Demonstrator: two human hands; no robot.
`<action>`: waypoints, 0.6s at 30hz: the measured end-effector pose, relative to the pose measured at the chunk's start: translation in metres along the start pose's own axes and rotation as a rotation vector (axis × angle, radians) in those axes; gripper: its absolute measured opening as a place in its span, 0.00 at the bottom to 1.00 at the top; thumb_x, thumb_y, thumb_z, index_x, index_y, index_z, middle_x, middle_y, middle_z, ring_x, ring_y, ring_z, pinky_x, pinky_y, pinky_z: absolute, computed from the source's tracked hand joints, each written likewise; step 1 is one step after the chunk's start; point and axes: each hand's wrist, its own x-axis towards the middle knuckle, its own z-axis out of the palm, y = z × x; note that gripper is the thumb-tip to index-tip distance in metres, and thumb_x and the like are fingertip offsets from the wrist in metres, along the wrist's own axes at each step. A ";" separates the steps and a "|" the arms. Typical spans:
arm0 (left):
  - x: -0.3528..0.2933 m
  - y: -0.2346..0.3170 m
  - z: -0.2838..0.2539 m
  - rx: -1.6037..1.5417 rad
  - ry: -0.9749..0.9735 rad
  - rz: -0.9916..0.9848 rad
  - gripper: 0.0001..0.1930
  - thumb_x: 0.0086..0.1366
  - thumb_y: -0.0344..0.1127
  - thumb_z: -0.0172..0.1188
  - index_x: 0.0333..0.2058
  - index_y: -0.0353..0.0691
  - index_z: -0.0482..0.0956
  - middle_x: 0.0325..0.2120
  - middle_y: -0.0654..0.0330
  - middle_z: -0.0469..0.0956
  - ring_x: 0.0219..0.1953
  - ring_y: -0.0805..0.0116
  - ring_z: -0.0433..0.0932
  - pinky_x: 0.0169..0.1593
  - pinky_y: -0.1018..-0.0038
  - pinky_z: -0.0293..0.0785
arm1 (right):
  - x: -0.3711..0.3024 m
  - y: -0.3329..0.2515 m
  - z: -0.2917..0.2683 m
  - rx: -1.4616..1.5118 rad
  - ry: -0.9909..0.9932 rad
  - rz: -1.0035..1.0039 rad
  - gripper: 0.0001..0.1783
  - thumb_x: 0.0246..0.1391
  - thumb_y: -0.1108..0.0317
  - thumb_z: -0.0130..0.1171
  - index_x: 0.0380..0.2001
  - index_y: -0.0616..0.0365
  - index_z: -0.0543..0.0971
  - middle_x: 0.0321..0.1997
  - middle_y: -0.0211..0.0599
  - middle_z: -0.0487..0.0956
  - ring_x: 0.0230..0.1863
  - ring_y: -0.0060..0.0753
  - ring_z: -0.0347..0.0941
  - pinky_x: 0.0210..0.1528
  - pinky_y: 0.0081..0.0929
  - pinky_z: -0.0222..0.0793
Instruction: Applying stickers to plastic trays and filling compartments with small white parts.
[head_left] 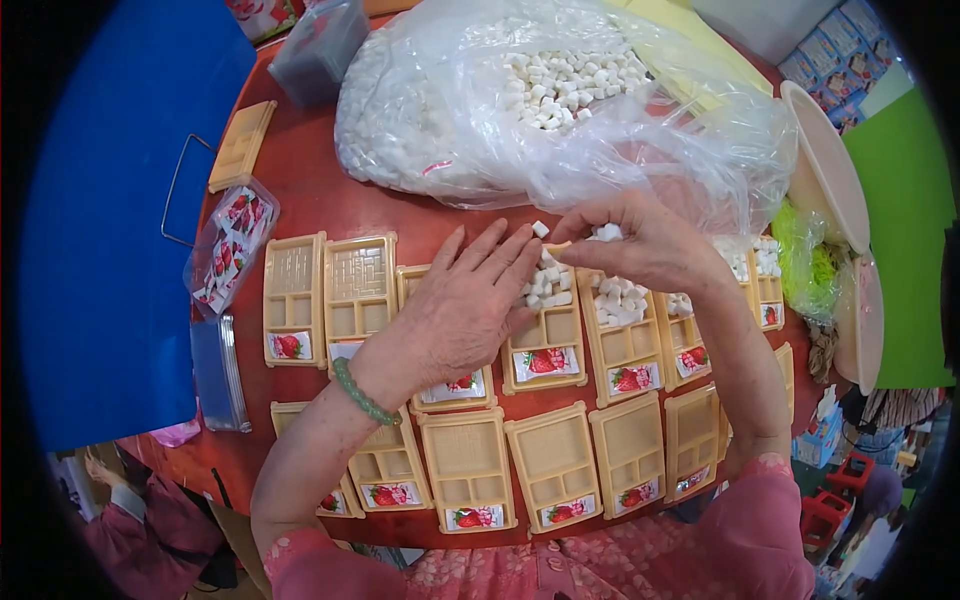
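My right hand (640, 240) has its fingers closed on a few small white marshmallows (607, 233), above a row of beige compartment trays. My left hand (465, 295), with a green bead bracelet on the wrist, lies with its fingers stretched out beside the middle tray (513, 371). White marshmallows (548, 286) fill that tray's far compartment, and one loose marshmallow (541, 229) sits at its far rim. The tray to its right (628, 345) holds more marshmallows. Strawberry-printed sachets (546, 361) lie in the trays' near compartments. My left hand and forearm partly hide other trays.
A big clear plastic bag (430, 130) of marshmallows spreads across the far side of the red table (300, 170). Leftward stands a clear tub of sachets (232, 245). Nearer me runs a second row of trays (463, 450). Pale basins (828, 165) stand right; a person's sleeve (150, 540) shows lower left.
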 end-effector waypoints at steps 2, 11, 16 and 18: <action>0.000 0.006 -0.001 0.054 -0.021 -0.012 0.33 0.60 0.41 0.57 0.60 0.31 0.59 0.61 0.48 0.59 0.64 0.50 0.56 0.64 0.54 0.53 | -0.002 -0.004 0.001 -0.116 0.033 -0.020 0.11 0.51 0.67 0.60 0.36 0.62 0.80 0.31 0.42 0.80 0.31 0.33 0.75 0.36 0.27 0.69; 0.004 0.024 -0.012 0.060 -0.088 -0.041 0.40 0.59 0.49 0.58 0.60 0.24 0.56 0.63 0.41 0.53 0.67 0.47 0.50 0.66 0.54 0.49 | 0.017 0.009 0.022 -0.516 0.237 -0.192 0.12 0.50 0.67 0.57 0.37 0.61 0.78 0.32 0.50 0.79 0.37 0.55 0.75 0.39 0.42 0.70; -0.001 0.031 -0.008 0.095 -0.166 -0.068 0.45 0.56 0.58 0.57 0.59 0.23 0.56 0.64 0.41 0.50 0.68 0.47 0.48 0.66 0.53 0.47 | 0.025 0.015 0.022 -0.462 0.142 -0.203 0.11 0.51 0.67 0.57 0.37 0.61 0.77 0.28 0.53 0.78 0.33 0.58 0.75 0.36 0.44 0.69; 0.003 0.029 -0.007 0.101 -0.188 -0.076 0.46 0.56 0.59 0.56 0.60 0.23 0.55 0.65 0.41 0.49 0.68 0.47 0.47 0.67 0.52 0.46 | 0.026 0.016 0.024 -0.457 0.153 -0.206 0.10 0.50 0.68 0.57 0.35 0.62 0.76 0.28 0.53 0.78 0.33 0.58 0.74 0.35 0.45 0.69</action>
